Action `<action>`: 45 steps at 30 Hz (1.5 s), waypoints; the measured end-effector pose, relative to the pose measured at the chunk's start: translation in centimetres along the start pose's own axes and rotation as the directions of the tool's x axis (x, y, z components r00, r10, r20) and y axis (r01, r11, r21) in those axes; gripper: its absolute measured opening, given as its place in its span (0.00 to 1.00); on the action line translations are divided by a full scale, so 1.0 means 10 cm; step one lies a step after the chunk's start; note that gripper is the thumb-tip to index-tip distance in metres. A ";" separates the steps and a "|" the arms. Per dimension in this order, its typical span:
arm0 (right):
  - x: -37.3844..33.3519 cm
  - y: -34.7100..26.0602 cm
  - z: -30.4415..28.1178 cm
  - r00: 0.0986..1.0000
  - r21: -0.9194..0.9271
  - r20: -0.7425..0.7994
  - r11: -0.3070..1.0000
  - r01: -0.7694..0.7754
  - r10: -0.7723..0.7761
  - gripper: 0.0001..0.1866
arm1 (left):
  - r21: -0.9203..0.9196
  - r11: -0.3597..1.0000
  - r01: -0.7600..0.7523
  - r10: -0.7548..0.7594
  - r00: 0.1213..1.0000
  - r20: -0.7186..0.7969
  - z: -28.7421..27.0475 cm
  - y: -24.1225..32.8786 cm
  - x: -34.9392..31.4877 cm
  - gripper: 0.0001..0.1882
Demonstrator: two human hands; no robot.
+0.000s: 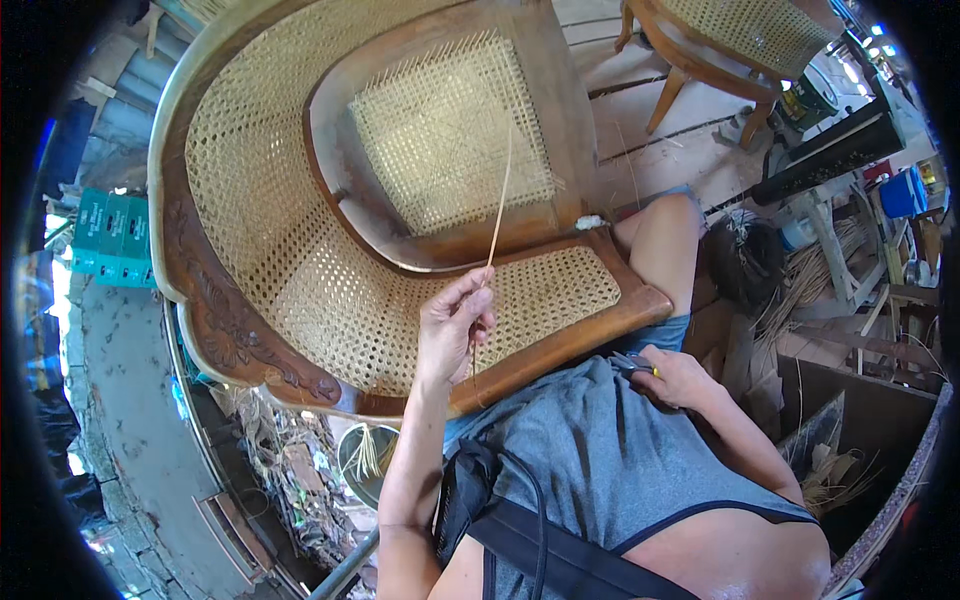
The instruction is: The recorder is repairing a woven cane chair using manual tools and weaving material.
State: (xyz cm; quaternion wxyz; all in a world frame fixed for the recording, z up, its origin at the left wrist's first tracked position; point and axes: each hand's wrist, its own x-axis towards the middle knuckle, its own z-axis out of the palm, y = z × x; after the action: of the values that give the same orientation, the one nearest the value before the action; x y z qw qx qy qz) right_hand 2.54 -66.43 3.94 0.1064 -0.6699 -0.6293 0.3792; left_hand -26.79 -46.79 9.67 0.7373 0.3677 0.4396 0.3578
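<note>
My left hand (455, 325) is closed in a pinch around a thin, pale cane strand (501, 200). The strand rises from my fingers toward the seat, with a short end hanging below them. Before me a carved wooden armchair (228, 350) lies tilted, with woven cane in its back and arm. Its seat holds a square cane panel (450, 130), and loose ends stick up along the far edge. Over my lap, my right hand (678, 378) grips what look like small pliers (630, 363) with dark jaws and a bit of yellow on the handle.
Another cane chair (685, 45) stands at the upper right, near a black beam (835, 155). A bucket (362, 470) with cane strands is below the armchair. Teal boxes (110, 235) sit at the left. Right of my knee are a dark round bundle (743, 255) and wood scraps.
</note>
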 end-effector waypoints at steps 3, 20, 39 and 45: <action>0.09 -0.05 -0.05 0.997 -0.301 0.028 0.952 -0.058 0.070 0.20 | 0.114 0.993 -0.030 0.030 1.000 -0.005 0.00 0.09 -0.02 0.13; 0.14 0.03 -0.39 0.997 -0.051 -0.069 0.999 0.015 -0.019 0.16 | 0.964 0.145 -0.224 0.479 0.868 0.130 -0.22 1.83 -1.39 0.09; 1.34 -1.12 -0.90 0.970 0.806 -0.243 0.563 0.184 0.031 0.12 | 0.773 0.617 -0.148 0.177 0.983 0.046 -0.34 0.26 -0.64 0.08; 1.31 -0.77 -1.10 0.831 0.708 -0.541 0.604 0.367 0.129 0.11 | 0.757 0.617 -0.216 0.171 0.975 0.139 -0.40 0.40 -0.56 0.08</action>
State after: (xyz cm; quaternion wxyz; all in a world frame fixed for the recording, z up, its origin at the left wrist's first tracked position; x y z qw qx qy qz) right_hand 2.69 -49.19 11.38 0.5887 -0.5855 -0.3852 0.4027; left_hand -33.27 -48.78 13.94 0.4797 0.7002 0.4876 0.2047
